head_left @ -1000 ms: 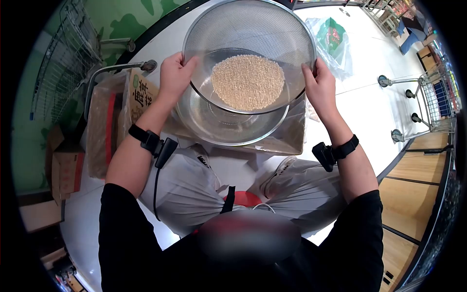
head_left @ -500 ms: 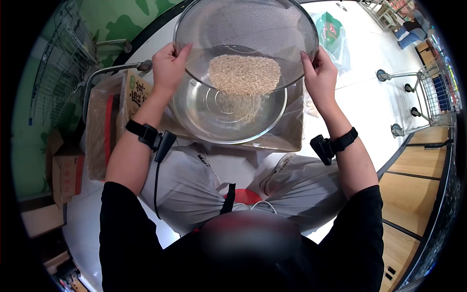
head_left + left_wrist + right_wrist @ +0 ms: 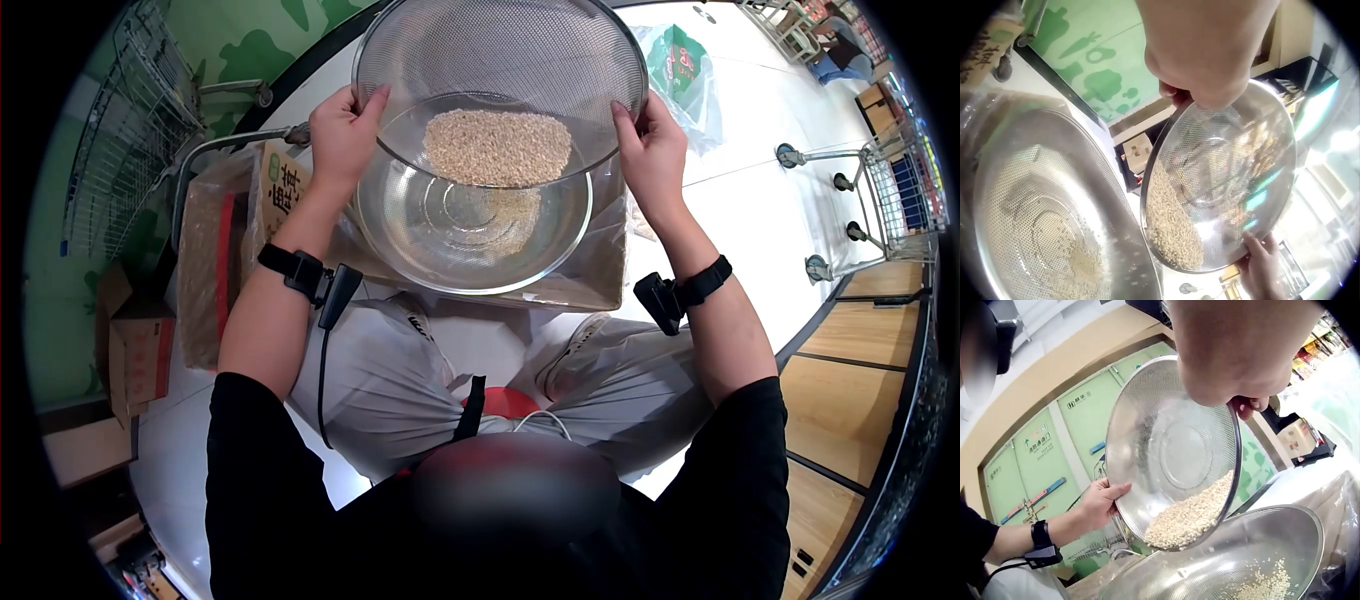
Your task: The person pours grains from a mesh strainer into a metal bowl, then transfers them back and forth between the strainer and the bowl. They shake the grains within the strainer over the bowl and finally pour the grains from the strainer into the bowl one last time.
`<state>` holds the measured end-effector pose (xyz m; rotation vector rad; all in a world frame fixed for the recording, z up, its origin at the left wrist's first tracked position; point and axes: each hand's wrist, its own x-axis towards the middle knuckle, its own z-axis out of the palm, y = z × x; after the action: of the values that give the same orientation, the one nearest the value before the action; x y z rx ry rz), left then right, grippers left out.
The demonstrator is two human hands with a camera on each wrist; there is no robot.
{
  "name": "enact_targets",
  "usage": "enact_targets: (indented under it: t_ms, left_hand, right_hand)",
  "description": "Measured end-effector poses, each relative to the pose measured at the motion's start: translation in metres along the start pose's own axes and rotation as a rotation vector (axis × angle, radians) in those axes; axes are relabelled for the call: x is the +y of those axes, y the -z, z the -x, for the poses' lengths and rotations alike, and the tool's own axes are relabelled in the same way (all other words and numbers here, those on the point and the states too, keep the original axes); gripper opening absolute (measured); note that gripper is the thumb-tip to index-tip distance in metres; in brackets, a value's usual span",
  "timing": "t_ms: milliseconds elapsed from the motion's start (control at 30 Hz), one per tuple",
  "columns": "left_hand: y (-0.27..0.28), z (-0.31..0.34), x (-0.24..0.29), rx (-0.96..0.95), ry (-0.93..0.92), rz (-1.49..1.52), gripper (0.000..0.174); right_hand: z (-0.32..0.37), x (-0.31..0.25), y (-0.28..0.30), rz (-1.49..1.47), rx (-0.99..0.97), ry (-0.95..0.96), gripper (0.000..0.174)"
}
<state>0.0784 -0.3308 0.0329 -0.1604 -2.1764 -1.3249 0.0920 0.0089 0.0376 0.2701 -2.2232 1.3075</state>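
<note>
My left hand (image 3: 343,140) and right hand (image 3: 652,148) grip opposite sides of a metal mesh strainer (image 3: 500,50), thumbs on its rim. It is tilted toward me, above a second metal strainer bowl (image 3: 395,235). Pale grain (image 3: 497,148) lies heaped against the low edge of the upper strainer. A thin patch of spilled grain (image 3: 1085,262) lies in the lower bowl, seen in the left wrist view. The right wrist view shows the heaped grain (image 3: 1188,515) right at the tilted rim.
The lower bowl sits over a plastic-lined cardboard box (image 3: 600,270) between my legs. Another open carton (image 3: 205,270) stands at left, near a shopping cart (image 3: 130,130). A plastic bag (image 3: 690,85) and another cart (image 3: 890,190) are at right. Someone (image 3: 840,55) is low at the far right.
Both hands have shifted slightly left and tipped the strainer toward me. Some grain fell in a stream into the lower bowl; the stream is gone now. The distant person is lower.
</note>
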Motion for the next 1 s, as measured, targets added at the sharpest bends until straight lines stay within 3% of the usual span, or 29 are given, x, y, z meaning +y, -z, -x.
enact_targets:
  t_ms: [1000]
  left_hand:
    - [0.018,-0.008,0.003,0.038,-0.010,-0.051,0.026]
  right_hand:
    - [-0.005,-0.012,-0.009,0.019,-0.009,0.067,0.025]
